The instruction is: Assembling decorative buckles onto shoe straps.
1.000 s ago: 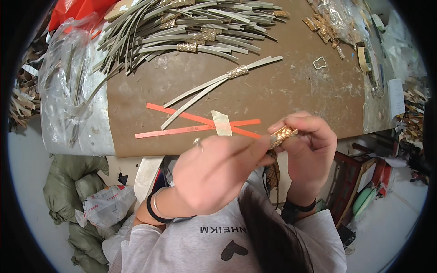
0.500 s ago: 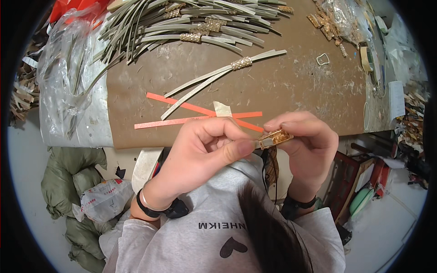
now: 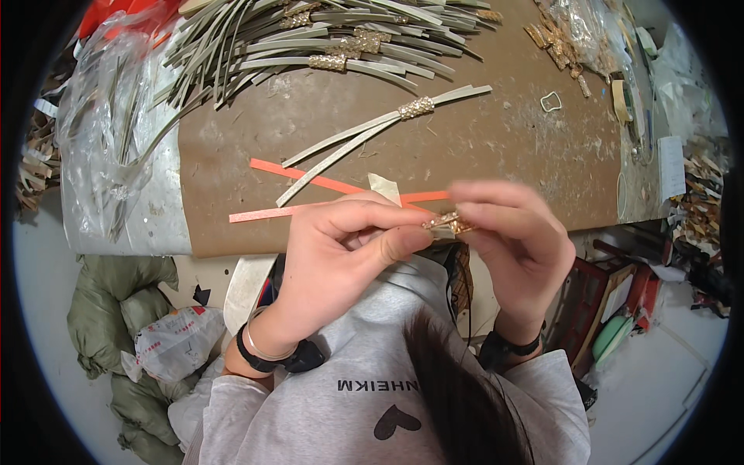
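Over the table's near edge, my left hand (image 3: 345,244) pinches one end of a small gold, glittery sleeve-like piece (image 3: 456,225) between thumb and forefinger. My right hand (image 3: 521,244) closes on its other end, its fingertips smeared by motion. Just beyond my hands lie crossed orange strips (image 3: 306,177) with a scrap of cream tape (image 3: 384,187) on them. Farther back rests a pair of pale grey straps (image 3: 341,138), joined by a gold rhinestone sleeve (image 3: 416,108).
A heap of grey straps with rhinestone sleeves (image 3: 364,43) covers the table's far side. Loose gold sleeves (image 3: 559,50) lie at the far right, near a tape roll (image 3: 621,101) and a small pale loop (image 3: 551,101). Clear plastic (image 3: 105,147) drapes over the left end.
The gold piece has shifted slightly left and turned between my fingers. My right hand's fingertips have moved over it, hiding more of it.
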`<control>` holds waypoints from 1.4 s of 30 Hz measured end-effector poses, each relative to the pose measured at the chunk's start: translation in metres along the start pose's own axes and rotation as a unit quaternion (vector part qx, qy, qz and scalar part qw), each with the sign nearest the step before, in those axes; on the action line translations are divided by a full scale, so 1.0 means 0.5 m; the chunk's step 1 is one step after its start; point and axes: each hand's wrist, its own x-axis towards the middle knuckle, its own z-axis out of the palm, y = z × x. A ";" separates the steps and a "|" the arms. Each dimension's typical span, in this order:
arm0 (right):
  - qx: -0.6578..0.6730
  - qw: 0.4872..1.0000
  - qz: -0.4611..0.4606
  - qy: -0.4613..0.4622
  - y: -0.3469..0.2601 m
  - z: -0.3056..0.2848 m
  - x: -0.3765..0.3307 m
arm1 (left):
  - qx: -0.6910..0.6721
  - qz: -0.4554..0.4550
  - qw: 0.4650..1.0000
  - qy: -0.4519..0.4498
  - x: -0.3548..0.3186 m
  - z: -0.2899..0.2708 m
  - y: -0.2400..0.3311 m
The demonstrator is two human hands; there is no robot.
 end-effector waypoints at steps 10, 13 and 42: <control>-0.123 0.991 -0.006 0.056 -0.021 0.012 -0.020 | 0.240 0.261 0.933 0.055 0.000 0.018 -0.013; -0.093 0.994 0.012 0.049 -0.013 0.008 -0.029 | 0.272 0.290 0.916 0.052 0.002 0.025 -0.020; 0.450 0.834 0.317 0.031 0.022 -0.010 -0.047 | 0.011 0.099 0.994 0.033 0.005 0.041 -0.028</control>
